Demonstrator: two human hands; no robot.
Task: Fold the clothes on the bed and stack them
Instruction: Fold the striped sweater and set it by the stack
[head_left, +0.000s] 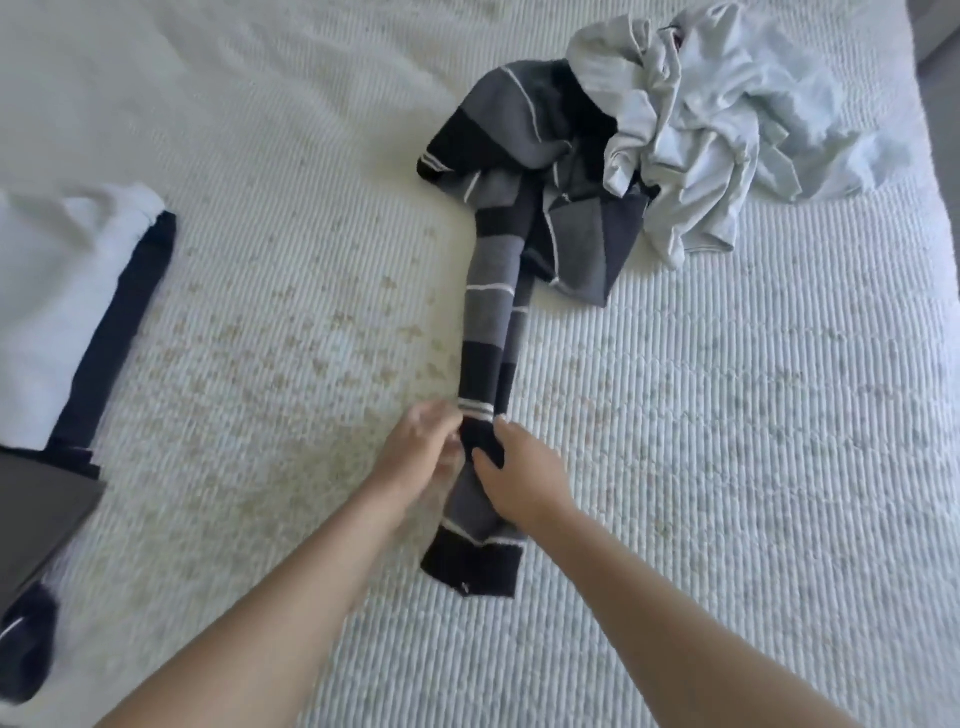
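A grey, black and white striped sweater (524, 171) lies crumpled in the middle of the bed, one long sleeve stretched toward me. My left hand (415, 452) and my right hand (519, 478) both grip that sleeve near its dark cuff (470, 566), which lies flat on the bedspread. A crumpled pale grey garment (711, 119) lies against the sweater's far right side, partly over it. At the left edge sits a folded stack, a white piece (57, 312) on top of a dark navy one (124, 332).
The bed is covered by a white ribbed bedspread (727, 415). A grey item (36, 530) and a dark rounded item (26, 644) lie at the near left edge. The bed's right edge runs along the top right corner.
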